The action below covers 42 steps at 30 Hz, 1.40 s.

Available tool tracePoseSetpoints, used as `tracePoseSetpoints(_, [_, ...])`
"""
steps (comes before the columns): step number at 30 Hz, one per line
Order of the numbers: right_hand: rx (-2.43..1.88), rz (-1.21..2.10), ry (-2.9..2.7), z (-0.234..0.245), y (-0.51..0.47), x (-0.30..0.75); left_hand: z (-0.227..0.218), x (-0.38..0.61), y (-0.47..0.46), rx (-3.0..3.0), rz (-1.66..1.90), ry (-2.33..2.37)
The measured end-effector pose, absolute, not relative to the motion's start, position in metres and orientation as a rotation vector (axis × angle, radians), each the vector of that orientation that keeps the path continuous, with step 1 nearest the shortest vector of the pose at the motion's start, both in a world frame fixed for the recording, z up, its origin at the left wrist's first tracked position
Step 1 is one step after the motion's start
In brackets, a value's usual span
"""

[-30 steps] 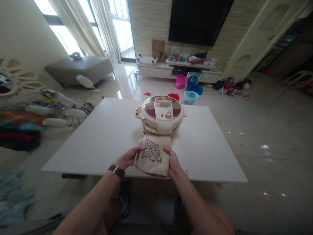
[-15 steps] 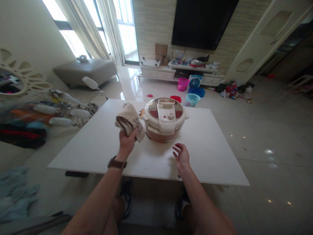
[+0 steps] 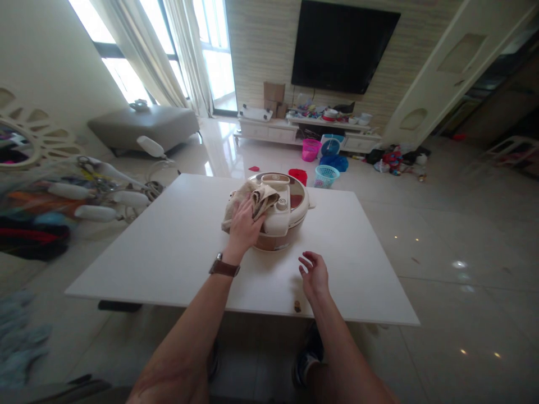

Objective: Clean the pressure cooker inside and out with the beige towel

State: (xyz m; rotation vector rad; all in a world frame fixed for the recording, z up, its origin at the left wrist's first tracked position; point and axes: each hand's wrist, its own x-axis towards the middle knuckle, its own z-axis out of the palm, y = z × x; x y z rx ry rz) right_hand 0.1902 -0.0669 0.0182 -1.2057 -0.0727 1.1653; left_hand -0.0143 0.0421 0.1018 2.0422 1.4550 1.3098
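Observation:
A cream pressure cooker (image 3: 290, 216) with a glossy lid stands in the middle of the white table (image 3: 168, 247). My left hand (image 3: 243, 227), with a brown watch on the wrist, presses a crumpled beige cloth (image 3: 252, 201) onto the left side of the cooker's lid. My right hand (image 3: 315, 275) hovers just above the table in front of the cooker, fingers apart and loosely curled, holding nothing.
A small dark speck (image 3: 297, 306) lies near the table's front edge. Left of the table sits a rack with white handles and cables (image 3: 101, 193). Beyond are a grey ottoman (image 3: 143, 123), a TV stand (image 3: 311, 126), coloured baskets (image 3: 327, 175) and toys on the glossy floor.
Both hands held the folded cloth at the table's front. My left hand then lifted it alone, and now presses it onto the cooker lid; my right hand let go and stays open.

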Motion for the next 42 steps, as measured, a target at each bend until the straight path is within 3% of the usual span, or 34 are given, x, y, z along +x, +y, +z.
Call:
tracePoseSetpoints(7, [-1.168,1.2,-0.026,0.032,-0.07,0.195,0.125,-0.002,0.031,2.203,1.147,1.188])
tracePoseSetpoints(14, [-1.149,1.209,-0.089,0.029,-0.073,0.204,0.124,-0.005,0.041,2.097,1.202,1.338])
tracePoseSetpoints(31, [-1.131,1.256,-0.065,0.029,-0.059,0.185,0.05,-0.059,0.052,1.127,1.974,1.599])
tracePoseSetpoints(42, [-1.149,1.258,-0.076,0.031,-0.057,0.178,0.017,0.012,-0.008,0.95,1.595,1.602])
